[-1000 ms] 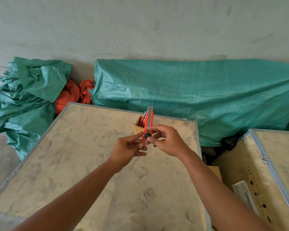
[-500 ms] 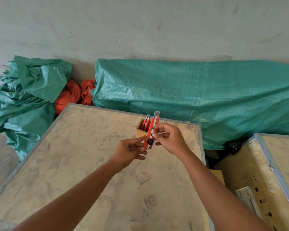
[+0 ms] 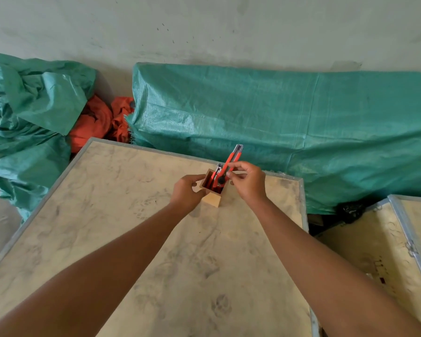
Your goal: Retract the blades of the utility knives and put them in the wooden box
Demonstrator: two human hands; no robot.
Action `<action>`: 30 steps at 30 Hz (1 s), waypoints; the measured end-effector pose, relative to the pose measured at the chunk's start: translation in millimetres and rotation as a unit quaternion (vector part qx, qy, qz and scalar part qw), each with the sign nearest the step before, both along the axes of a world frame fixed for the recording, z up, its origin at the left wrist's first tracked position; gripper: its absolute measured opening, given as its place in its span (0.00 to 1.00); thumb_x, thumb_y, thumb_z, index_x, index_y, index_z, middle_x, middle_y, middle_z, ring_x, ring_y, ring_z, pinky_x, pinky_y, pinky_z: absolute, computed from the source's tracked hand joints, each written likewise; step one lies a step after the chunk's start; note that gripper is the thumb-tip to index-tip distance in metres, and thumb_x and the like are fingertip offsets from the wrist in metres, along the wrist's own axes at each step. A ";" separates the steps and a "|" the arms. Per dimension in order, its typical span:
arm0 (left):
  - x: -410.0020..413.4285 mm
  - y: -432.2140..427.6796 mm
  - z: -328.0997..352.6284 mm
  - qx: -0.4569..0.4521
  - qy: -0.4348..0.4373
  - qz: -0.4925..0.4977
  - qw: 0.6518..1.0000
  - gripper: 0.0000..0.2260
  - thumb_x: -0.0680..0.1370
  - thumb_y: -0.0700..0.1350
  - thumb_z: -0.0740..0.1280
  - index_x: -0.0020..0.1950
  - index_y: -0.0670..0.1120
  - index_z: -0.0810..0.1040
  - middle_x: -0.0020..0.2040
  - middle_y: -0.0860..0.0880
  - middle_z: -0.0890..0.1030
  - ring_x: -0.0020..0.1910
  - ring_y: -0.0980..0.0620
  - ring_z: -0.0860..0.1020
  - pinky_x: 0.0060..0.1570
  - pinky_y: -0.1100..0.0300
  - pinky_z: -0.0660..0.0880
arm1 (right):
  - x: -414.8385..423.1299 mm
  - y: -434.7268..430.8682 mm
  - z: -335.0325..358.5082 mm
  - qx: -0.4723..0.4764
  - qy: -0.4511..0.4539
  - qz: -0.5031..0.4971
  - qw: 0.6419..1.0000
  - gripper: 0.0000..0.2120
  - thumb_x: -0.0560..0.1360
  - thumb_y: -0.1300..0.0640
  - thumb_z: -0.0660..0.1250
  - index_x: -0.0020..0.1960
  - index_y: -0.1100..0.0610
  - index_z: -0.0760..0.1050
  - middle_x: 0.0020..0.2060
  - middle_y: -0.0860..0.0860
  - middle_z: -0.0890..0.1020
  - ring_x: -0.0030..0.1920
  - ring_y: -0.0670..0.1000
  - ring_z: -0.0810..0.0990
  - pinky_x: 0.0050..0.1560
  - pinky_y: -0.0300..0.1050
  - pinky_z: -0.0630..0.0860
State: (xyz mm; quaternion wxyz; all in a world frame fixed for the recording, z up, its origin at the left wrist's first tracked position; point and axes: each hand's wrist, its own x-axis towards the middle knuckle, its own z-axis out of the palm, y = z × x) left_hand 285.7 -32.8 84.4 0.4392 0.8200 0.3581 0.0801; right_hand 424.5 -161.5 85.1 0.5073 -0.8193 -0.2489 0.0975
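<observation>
- Nearest the camera, at 6 o'clock, both forearms reach out over the pale, scuffed bench (image 3: 156, 251); no loose knives show on its bare surface.
- Toward 12 o'clock from there, the left hand (image 3: 186, 190) curls against the left wall of the small wooden box (image 3: 213, 198), fingers bent and touching it, apparently steadying it rather than gripping anything else.
- Just at 3 o'clock of the box, the right hand (image 3: 248, 183) is pinched on the orange utility knife (image 3: 230, 164), thumb and fingertips clamped around its body near the black lock wheel.
- That knife tilts toward 1 o'clock, its lower end already inside the mouth of the box and its metal nose up; no blade appears to stick out of the nose, so the retracting looks done for this one.
- Inside the box at least one more orange knife (image 3: 215, 175) stands upright, so earlier knives seem stored already.
- What looks left: let this knife slide fully down and release it. Whether others wait out of view I cannot tell.
- Farther off, at 12 to 2 o'clock, a green tarp (image 3: 301, 122) covers a long shape against the wall; at 10 o'clock lies orange cloth (image 3: 95, 122) among more tarp.
- At 4 o'clock a second crate (image 3: 387, 239) stands beside the bench.
</observation>
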 end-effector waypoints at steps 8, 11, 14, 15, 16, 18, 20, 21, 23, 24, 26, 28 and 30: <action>31.6 3.8 -22.3 0.021 0.073 -0.039 0.996 0.25 0.74 0.43 0.74 0.71 0.45 0.73 0.64 0.44 0.78 0.61 0.44 0.77 0.55 0.57 0.73 | -1.7 11.7 -36.1 -0.047 -0.088 0.033 0.994 0.13 0.70 0.69 0.76 0.53 0.58 0.86 0.48 0.55 0.89 0.46 0.52 0.87 0.53 0.45 0.83; 34.2 6.3 -26.5 0.035 0.073 -0.050 0.995 0.18 0.74 0.42 0.74 0.64 0.47 0.80 0.59 0.45 0.80 0.55 0.48 0.78 0.51 0.60 0.71 | -4.9 11.8 -45.6 -0.059 -0.099 0.047 0.992 0.14 0.70 0.71 0.76 0.53 0.59 0.86 0.49 0.56 0.89 0.48 0.55 0.87 0.55 0.47 0.83; 34.4 7.8 -30.4 0.042 0.071 -0.054 0.995 0.17 0.73 0.42 0.74 0.62 0.48 0.81 0.59 0.46 0.80 0.54 0.47 0.78 0.51 0.60 0.71 | -6.9 12.1 -49.3 -0.071 -0.117 0.053 0.989 0.15 0.69 0.70 0.76 0.54 0.59 0.86 0.50 0.56 0.88 0.50 0.56 0.86 0.56 0.47 0.81; 34.5 7.9 -31.4 0.044 0.068 -0.054 0.995 0.17 0.73 0.42 0.74 0.62 0.48 0.81 0.59 0.46 0.80 0.55 0.46 0.78 0.52 0.60 0.72 | -6.7 12.1 -50.7 -0.072 -0.121 0.051 0.989 0.16 0.68 0.70 0.76 0.54 0.59 0.86 0.50 0.56 0.88 0.51 0.56 0.86 0.56 0.46 0.80; 34.7 7.5 -31.2 0.047 0.066 -0.054 0.995 0.18 0.73 0.42 0.74 0.62 0.48 0.81 0.59 0.45 0.80 0.56 0.46 0.78 0.53 0.59 0.73 | -7.0 12.0 -50.0 -0.073 -0.122 0.047 0.989 0.16 0.68 0.71 0.76 0.54 0.59 0.86 0.50 0.57 0.88 0.51 0.56 0.85 0.55 0.45 0.80; 34.8 6.1 -30.3 0.053 0.064 -0.056 0.995 0.18 0.73 0.42 0.74 0.63 0.48 0.81 0.60 0.45 0.79 0.56 0.45 0.78 0.56 0.56 0.74 | -7.3 11.7 -50.0 -0.068 -0.119 0.040 0.990 0.17 0.68 0.71 0.76 0.55 0.60 0.86 0.49 0.57 0.88 0.50 0.56 0.85 0.54 0.47 0.81; 34.1 3.9 -29.1 0.053 0.064 -0.053 0.995 0.18 0.74 0.42 0.74 0.64 0.47 0.80 0.61 0.45 0.79 0.57 0.45 0.78 0.59 0.54 0.75 | -8.4 10.5 -48.8 -0.059 -0.116 0.034 0.991 0.17 0.68 0.72 0.76 0.55 0.61 0.86 0.49 0.58 0.88 0.50 0.57 0.86 0.54 0.48 0.82; 34.2 3.1 -29.0 0.051 0.059 -0.050 0.996 0.18 0.74 0.42 0.74 0.64 0.47 0.80 0.61 0.45 0.79 0.57 0.45 0.78 0.60 0.53 0.75 | -8.5 9.9 -49.1 -0.053 -0.116 0.035 0.991 0.17 0.68 0.72 0.76 0.55 0.61 0.86 0.49 0.58 0.88 0.49 0.58 0.86 0.54 0.49 0.82; 32.2 0.5 -25.7 0.054 0.051 -0.052 0.996 0.17 0.74 0.43 0.74 0.62 0.47 0.81 0.60 0.45 0.80 0.57 0.45 0.78 0.58 0.53 0.76 | -10.2 8.1 -45.9 -0.047 -0.111 0.038 0.992 0.17 0.68 0.71 0.77 0.56 0.61 0.86 0.49 0.58 0.88 0.49 0.58 0.86 0.53 0.52 0.83; 31.3 -0.7 -22.5 0.056 0.051 -0.053 0.996 0.16 0.73 0.43 0.74 0.61 0.47 0.82 0.59 0.46 0.81 0.56 0.45 0.79 0.57 0.53 0.76 | -11.4 7.4 -42.5 -0.047 -0.106 0.038 0.993 0.18 0.67 0.71 0.77 0.56 0.60 0.86 0.50 0.58 0.88 0.49 0.58 0.86 0.53 0.53 0.83; 28.3 -1.8 -17.8 0.057 0.045 -0.055 0.996 0.16 0.73 0.43 0.74 0.60 0.47 0.82 0.58 0.45 0.81 0.56 0.45 0.79 0.56 0.53 0.76 | -10.6 5.6 -38.7 -0.043 -0.099 0.039 0.993 0.18 0.67 0.70 0.78 0.56 0.60 0.85 0.50 0.57 0.88 0.50 0.57 0.86 0.54 0.53 0.84; 25.2 -3.4 -9.2 0.057 0.036 -0.047 0.997 0.17 0.73 0.43 0.75 0.62 0.47 0.81 0.60 0.45 0.80 0.56 0.45 0.79 0.58 0.53 0.76 | -10.6 1.7 -32.6 -0.042 -0.097 0.032 0.994 0.18 0.68 0.68 0.78 0.57 0.59 0.85 0.51 0.57 0.88 0.49 0.56 0.87 0.53 0.53 0.84; 22.0 -5.6 -2.6 0.051 0.024 -0.037 0.998 0.21 0.73 0.44 0.75 0.65 0.46 0.79 0.63 0.45 0.79 0.58 0.45 0.78 0.60 0.52 0.76 | -12.6 -5.5 -25.2 -0.037 -0.085 0.026 0.995 0.18 0.69 0.66 0.79 0.58 0.58 0.85 0.53 0.56 0.87 0.49 0.55 0.86 0.53 0.53 0.84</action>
